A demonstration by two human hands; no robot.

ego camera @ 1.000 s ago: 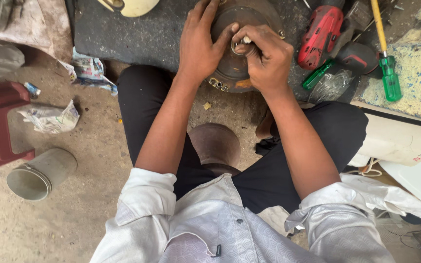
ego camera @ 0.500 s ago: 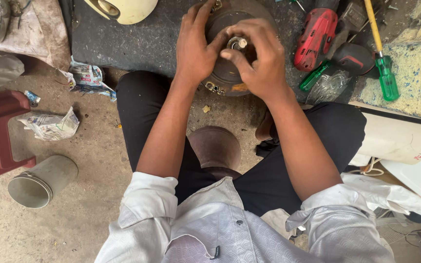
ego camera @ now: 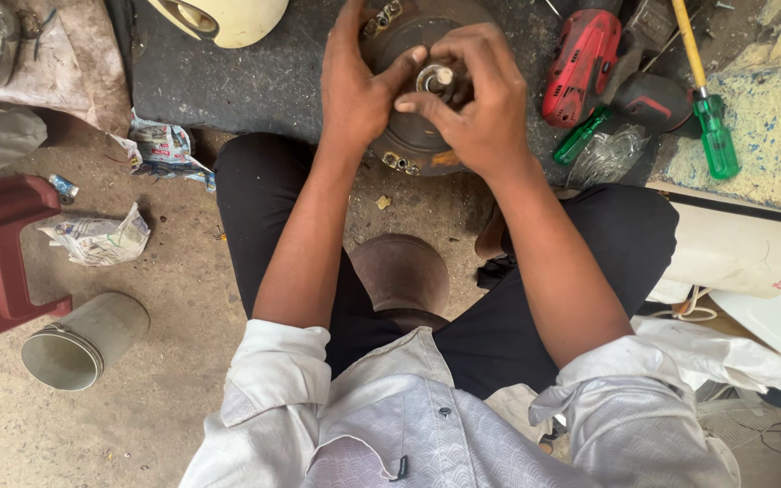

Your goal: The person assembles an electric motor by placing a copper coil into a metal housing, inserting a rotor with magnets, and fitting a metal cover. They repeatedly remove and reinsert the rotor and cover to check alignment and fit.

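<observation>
Round metal motor part (ego camera: 409, 136) under both hands; left hand (ego camera: 354, 90) gripping rim, right hand (ego camera: 476, 104) pinching centre shaft (ego camera: 436, 79).

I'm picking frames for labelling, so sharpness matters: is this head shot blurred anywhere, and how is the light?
Head view: soft, even daylight, no hard shadows or glare. Both hands, left hand and right hand, look sharp on the round metal motor housing. The red drill and green screwdriver are crisp too. The top edge crops the housing.
</observation>
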